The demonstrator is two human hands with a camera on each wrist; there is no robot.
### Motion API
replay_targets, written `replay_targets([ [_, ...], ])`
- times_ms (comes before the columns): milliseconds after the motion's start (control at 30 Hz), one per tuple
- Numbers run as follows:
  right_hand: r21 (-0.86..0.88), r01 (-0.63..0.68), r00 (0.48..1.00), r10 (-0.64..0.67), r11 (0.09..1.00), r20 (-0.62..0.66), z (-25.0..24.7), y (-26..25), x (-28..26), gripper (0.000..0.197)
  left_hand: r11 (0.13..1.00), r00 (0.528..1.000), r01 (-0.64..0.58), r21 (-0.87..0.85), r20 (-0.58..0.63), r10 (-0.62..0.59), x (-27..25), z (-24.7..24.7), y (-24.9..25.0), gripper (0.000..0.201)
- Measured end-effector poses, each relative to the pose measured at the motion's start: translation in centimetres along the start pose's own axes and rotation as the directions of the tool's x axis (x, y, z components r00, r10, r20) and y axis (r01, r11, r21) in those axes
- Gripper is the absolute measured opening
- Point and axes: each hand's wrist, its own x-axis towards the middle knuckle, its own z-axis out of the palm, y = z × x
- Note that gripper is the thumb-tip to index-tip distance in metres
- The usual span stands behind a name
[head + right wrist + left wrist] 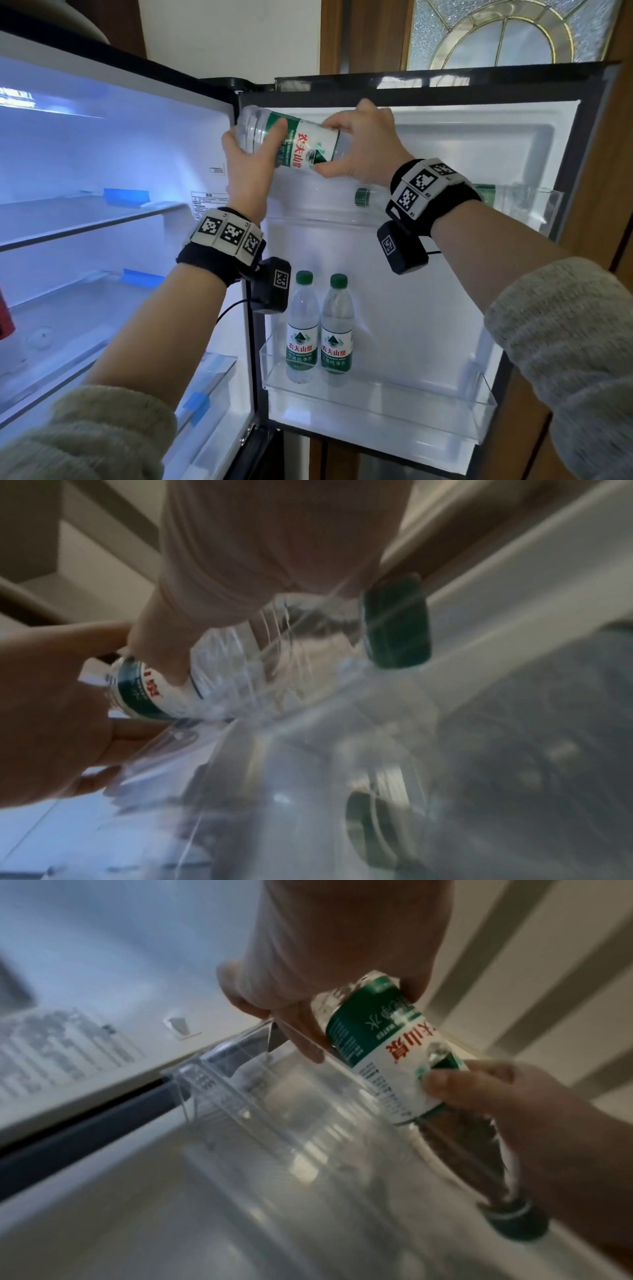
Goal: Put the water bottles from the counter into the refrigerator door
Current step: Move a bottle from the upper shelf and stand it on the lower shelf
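A clear water bottle (pixel 294 142) with a green and white label lies sideways in both my hands, high in front of the open refrigerator door (pixel 445 154). My left hand (pixel 246 161) grips its base end, my right hand (pixel 359 144) its neck end. The left wrist view shows the label (pixel 387 1053) and green cap (pixel 517 1221); the right wrist view shows the cap (pixel 395 620). Another bottle (pixel 363 197) lies on its side in the upper door shelf (pixel 534 212), below my right hand. Two bottles (pixel 302 329) (pixel 337 329) stand upright in the lower door shelf (pixel 376 404).
The lit refrigerator interior (pixel 102 154) is at left, with glass shelves (pixel 85 219) and blue tape strips (pixel 126 197). A red item (pixel 5 318) shows at the far left edge. A wooden door frame (pixel 609 171) stands to the right of the refrigerator door.
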Motion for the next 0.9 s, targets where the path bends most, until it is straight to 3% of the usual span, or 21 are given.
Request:
replay_targets([
  [67,-0.117,0.101,0.994,-0.104,0.988,-0.018,-0.1,-0.4,0.0,0.069,0.981,0.999,0.021,-0.192,0.036,-0.014,-0.2,-0.5,0.7,0.062],
  [167,-0.178,0.177,0.981,-0.188,0.968,-0.050,-0.7,-1.1,-0.1,0.073,0.959,1.000,0.017,-0.282,0.025,-0.011,-0.7,-1.2,1.2,0.066],
  [333,-0.164,0.234,0.969,-0.244,0.958,-0.044,-0.9,-1.8,-0.9,0.069,0.932,0.994,0.026,-0.361,-0.092,-0.063,-2.7,-2.0,1.4,0.048],
  [467,-0.080,0.247,0.966,-0.251,0.966,-0.056,0.2,-2.1,-1.8,0.073,0.854,0.972,0.042,-0.518,-0.179,-0.156,-5.1,-2.8,0.0,0.037],
  [600,-0.064,0.249,0.947,-0.257,0.966,-0.192,2.7,-2.2,-3.7,0.087,0.791,0.968,-0.008,-0.611,-0.202,-0.146,-7.4,-4.2,-2.6,0.020],
  [700,0.054,0.218,0.927,-0.190,0.974,-0.322,5.3,-2.3,-5.9,0.101,0.702,0.946,0.050,-0.710,-0.193,-0.262,-9.3,-4.8,-4.8,0.038],
  [767,0.219,0.205,0.925,-0.115,0.954,-0.362,7.0,-2.4,-7.7,0.111,0.672,0.934,0.123,-0.731,-0.144,-0.328,-10.7,-5.0,-5.9,0.020],
  [900,0.472,0.204,0.948,-0.053,0.858,-0.313,10.0,-2.2,-10.5,0.108,0.525,0.874,0.259,-0.811,-0.035,-0.484,-13.1,-5.5,-8.8,0.031],
])
